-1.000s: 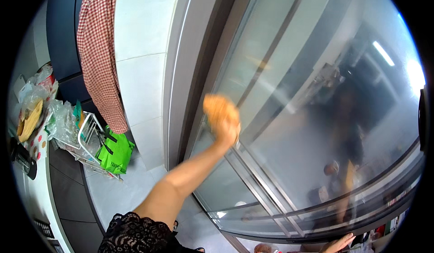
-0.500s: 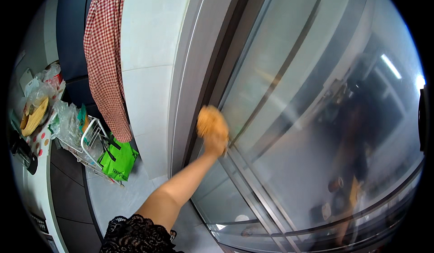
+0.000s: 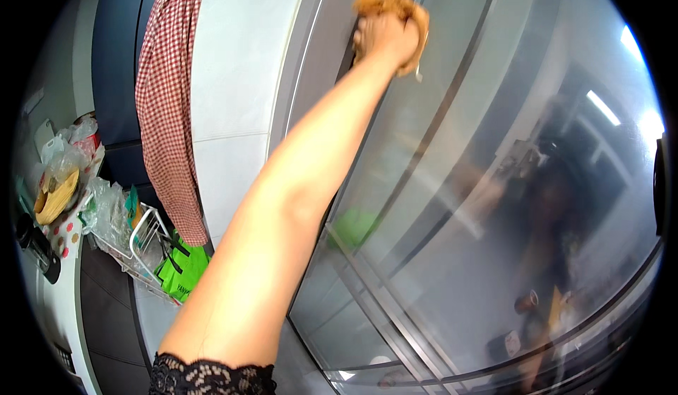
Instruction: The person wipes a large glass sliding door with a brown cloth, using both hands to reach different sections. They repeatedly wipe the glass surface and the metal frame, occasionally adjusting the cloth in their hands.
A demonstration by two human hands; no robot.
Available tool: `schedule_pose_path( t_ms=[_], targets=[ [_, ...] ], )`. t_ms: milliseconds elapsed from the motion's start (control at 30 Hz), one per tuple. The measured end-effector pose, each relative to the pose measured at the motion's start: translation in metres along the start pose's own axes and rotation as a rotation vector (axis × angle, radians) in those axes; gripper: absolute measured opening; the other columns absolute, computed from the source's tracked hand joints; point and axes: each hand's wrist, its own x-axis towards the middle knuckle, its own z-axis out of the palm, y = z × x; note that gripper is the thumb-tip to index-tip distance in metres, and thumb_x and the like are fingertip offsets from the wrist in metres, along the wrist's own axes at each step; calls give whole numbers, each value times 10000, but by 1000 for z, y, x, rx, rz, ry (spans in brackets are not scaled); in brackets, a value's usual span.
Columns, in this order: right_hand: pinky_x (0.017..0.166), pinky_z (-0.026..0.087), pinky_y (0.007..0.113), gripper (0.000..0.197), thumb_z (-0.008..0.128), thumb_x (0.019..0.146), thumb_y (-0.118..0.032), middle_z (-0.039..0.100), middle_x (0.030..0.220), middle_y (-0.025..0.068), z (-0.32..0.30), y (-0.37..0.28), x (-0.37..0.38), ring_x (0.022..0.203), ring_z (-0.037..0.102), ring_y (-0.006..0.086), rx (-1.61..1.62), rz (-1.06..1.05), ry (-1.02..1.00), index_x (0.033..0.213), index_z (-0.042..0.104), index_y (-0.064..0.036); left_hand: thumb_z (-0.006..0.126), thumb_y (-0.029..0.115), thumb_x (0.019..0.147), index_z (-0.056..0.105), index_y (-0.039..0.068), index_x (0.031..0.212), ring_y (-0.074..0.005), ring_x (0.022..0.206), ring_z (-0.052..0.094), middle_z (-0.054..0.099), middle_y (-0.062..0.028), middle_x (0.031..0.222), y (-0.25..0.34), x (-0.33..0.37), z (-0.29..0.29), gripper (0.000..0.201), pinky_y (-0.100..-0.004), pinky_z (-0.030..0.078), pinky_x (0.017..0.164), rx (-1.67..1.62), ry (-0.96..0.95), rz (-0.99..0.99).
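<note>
My left arm reaches up from the lower edge in a black lace sleeve (image 3: 212, 377). At its end my left hand (image 3: 388, 38) is closed around a fuzzy orange-brown cloth (image 3: 385, 2). Both are held at the upper left edge of a large glass door (image 3: 438, 254), by its dark frame. Cloth shows above the knuckles and to the right of the hand, and a small white tag dangles below it. Part of the cloth is hidden by the hand. My right hand does not appear.
Left of the white tiled wall (image 3: 233, 70) hangs a red checked cloth (image 3: 169, 112). Below it stand a white wire rack (image 3: 145, 236) with plastic bags and a green bag (image 3: 185, 271). A counter (image 3: 70, 254) runs along the left. Blurred reflections cover the glass.
My left hand has moved up and a little right along the door's edge with the cloth in it. The arm stretches further, and the view has shifted slightly.
</note>
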Motion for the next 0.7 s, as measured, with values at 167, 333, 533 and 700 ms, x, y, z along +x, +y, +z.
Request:
schedule_pose_path(
  t_ms=[167, 333, 533, 700],
  targets=[
    [1122, 308, 448, 656, 458, 1008, -381, 291, 1512, 276, 6, -7, -5, 1339, 369, 367, -93, 6, 26, 1442, 308, 87, 609, 362, 806, 707, -8, 863, -399, 834, 631, 647, -230, 923, -37, -3, 26, 386, -478, 520, 748, -107, 331, 179],
    [1128, 299, 438, 662, 468, 1006, -379, 293, 1510, 281, 3, -16, -6, 1344, 364, 381, -120, -26, 45, 1448, 301, 85, 601, 216, 839, 599, -52, 1121, -474, 1011, 548, 598, -278, 1086, -202, -215, 66, 389, -528, 432, 892, -171, 288, 131],
    [1134, 288, 425, 671, 481, 1003, -376, 295, 1508, 287, 13, -27, -10, 1350, 358, 397, -130, -31, 37, 1454, 294, 84, 509, 204, 906, 515, -45, 1275, -456, 1225, 456, 512, -277, 1296, -271, -334, 46, 444, -507, 351, 1036, -3, -85, -40],
    [1139, 278, 415, 678, 492, 1000, -373, 296, 1507, 291, 22, -69, -12, 1355, 352, 411, -143, -55, 36, 1459, 288, 82, 498, 366, 938, 661, 3, 1045, -408, 1092, 551, 618, -245, 1154, -84, -139, 36, 411, -561, 342, 969, -72, 182, 356]
  ],
)
